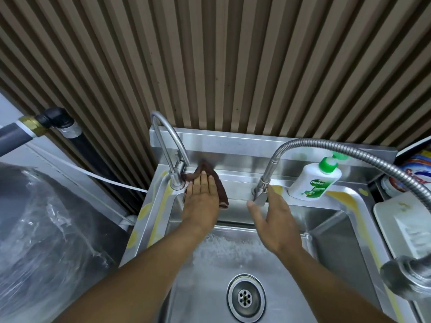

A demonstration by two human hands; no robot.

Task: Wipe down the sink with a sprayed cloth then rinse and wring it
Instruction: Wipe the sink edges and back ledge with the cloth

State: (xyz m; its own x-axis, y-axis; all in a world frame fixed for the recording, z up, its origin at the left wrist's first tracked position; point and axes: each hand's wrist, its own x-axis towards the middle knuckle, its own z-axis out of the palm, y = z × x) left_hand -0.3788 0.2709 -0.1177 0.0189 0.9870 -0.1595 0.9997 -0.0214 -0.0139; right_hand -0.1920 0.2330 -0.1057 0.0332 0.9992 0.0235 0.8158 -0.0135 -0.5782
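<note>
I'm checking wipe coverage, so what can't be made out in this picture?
All in the head view.
Cloth: middle hidden under the left hand.
Tap lever: the right hand is beside it; contact cannot be told.
Spray head: blurred and cut off by the right edge.
Soap bottle: small print too small to read.

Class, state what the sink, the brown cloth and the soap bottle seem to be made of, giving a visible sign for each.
Sink: likely stainless steel, brushed; grey sheen with soft reflections.
Brown cloth: soft textile, matte; it folds and drapes under the left hand.
Soap bottle: apparently plastic, smooth white, glossy, green pump.
</note>
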